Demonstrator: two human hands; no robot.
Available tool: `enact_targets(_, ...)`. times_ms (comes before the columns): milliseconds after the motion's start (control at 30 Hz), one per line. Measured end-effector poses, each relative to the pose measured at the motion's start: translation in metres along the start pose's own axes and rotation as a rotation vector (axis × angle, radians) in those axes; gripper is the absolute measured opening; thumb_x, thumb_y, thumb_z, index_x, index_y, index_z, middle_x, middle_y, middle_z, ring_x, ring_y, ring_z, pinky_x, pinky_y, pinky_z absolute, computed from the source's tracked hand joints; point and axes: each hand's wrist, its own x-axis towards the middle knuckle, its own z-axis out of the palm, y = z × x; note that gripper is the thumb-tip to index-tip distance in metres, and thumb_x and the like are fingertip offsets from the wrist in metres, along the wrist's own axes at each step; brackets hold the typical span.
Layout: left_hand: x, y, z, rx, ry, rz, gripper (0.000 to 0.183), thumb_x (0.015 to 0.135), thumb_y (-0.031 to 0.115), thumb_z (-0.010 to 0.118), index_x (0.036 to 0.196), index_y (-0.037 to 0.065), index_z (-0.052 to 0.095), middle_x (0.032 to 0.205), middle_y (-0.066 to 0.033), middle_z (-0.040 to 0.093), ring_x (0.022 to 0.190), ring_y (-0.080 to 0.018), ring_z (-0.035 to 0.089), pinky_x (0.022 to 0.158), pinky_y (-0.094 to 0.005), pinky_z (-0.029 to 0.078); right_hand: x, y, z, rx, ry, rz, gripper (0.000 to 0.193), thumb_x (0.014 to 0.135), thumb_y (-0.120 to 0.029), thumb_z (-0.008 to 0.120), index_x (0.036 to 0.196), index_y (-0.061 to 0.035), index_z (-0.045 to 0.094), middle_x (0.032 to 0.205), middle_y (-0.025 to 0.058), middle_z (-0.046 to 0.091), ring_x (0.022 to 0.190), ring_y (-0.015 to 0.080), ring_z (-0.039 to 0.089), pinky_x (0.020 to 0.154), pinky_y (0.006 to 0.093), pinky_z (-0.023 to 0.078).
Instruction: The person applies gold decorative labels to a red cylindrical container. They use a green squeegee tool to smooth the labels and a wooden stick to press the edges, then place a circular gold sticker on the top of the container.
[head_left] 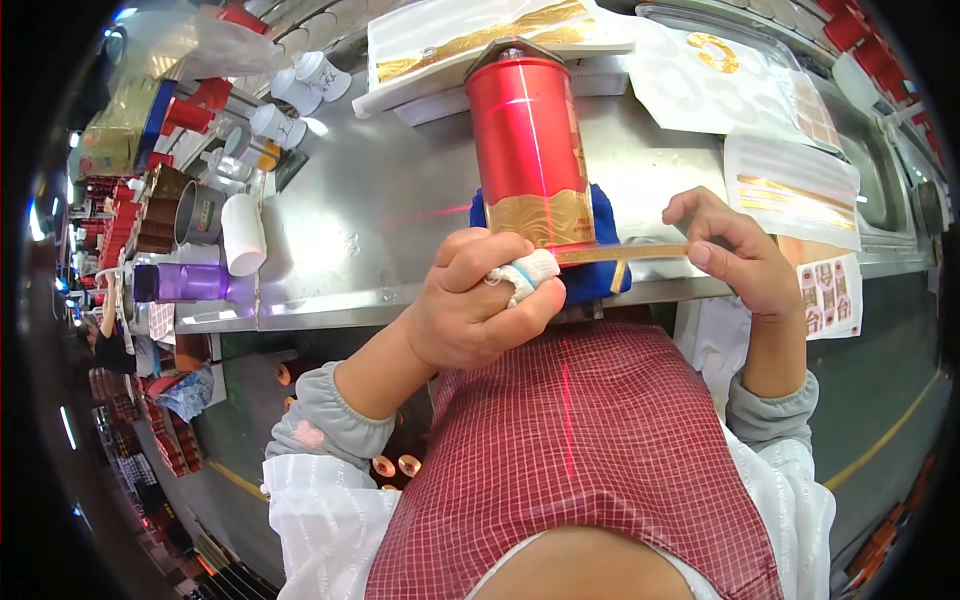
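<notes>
1. Before you there is a red bottle (pixel 520 130): round, shiny, with a gold band (pixel 535 215) of wave pattern at its near end. A dark angular piece (pixel 500 46) is at the far end. I cannot tell whether it stands or lies.
2. It is on a blue cloth-like support (pixel 610 220), near the front edge of the metal table (pixel 370 190).
3. Small print shows on the gold band, too small to read. White cups (pixel 322 75) at the left carry dark characters.
4. Your left hand (pixel 470 305) is curled just beside the bottle's near end; white wrapping (pixel 535 268) with a blue line shows at its fingers. What they grip, I cannot tell.
5. Your right fingers are closed on the end of a narrow gold strip (pixel 640 251), away from the bottle. The strip reaches leftward to the bottle's lower edge.
</notes>
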Motion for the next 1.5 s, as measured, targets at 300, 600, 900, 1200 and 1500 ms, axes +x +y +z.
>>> enact_targets(300,0.008,-0.005,0.002,-0.022,-0.069,0.074,0.027,0.065,0.01,0.068,0.091,0.011,0.067,0.093,-0.0029,0.066,0.092,-0.0233,0.057,0.073,-0.0376,0.046,-0.014,-0.005,-0.013,0.001,0.079,-0.019,0.022,0.089,-0.022,0.065,0.076,-0.0062,0.055,0.11,0.008,0.053,0.1,0.0153,0.045,0.091,0.0291,0.034)
enact_targets(600,0.009,-0.003,0.014,0.175,-0.113,0.174,0.025,0.064,0.019,0.066,0.089,0.024,0.065,0.106,0.0054,0.057,0.1,-0.0195,0.047,0.077,-0.0354,0.043,-0.016,-0.001,-0.009,0.0,0.119,-0.043,0.021,0.089,-0.02,0.065,0.076,-0.0063,0.056,0.107,0.007,0.053,0.09,0.0112,0.046,0.082,0.0269,0.037)
enact_targets(900,0.002,-0.006,0.018,0.149,-0.004,0.129,0.025,0.058,0.015,0.071,0.083,0.02,0.066,0.112,0.002,0.057,0.087,-0.0213,0.05,0.069,-0.0347,0.043,-0.01,0.002,-0.004,-0.016,0.093,-0.048,0.021,0.09,-0.02,0.063,0.076,-0.0066,0.056,0.106,0.0055,0.052,0.085,0.0088,0.043,0.078,0.0246,0.036)
enact_targets(1200,0.001,-0.005,0.017,0.122,-0.072,0.133,0.022,0.057,0.011,0.072,0.078,0.018,0.067,0.112,0.0001,0.055,0.08,-0.0191,0.053,0.068,-0.0328,0.046,-0.004,0.013,-0.004,0.012,0.057,-0.05,0.021,0.091,-0.021,0.062,0.077,-0.0066,0.055,0.107,0.0037,0.051,0.079,0.0074,0.041,0.073,0.0229,0.036)
enact_targets(1500,-0.019,-0.005,0.017,-0.013,0.001,-0.029,0.026,0.06,0.006,0.076,0.083,0.014,0.066,0.11,-0.0027,0.062,0.078,-0.0213,0.055,0.064,-0.0344,0.044,0.004,0.007,-0.001,0.023,0.019,-0.043,0.018,0.091,-0.018,0.062,0.079,-0.0057,0.056,0.107,0.0034,0.051,0.078,0.007,0.042,0.072,0.0223,0.037)
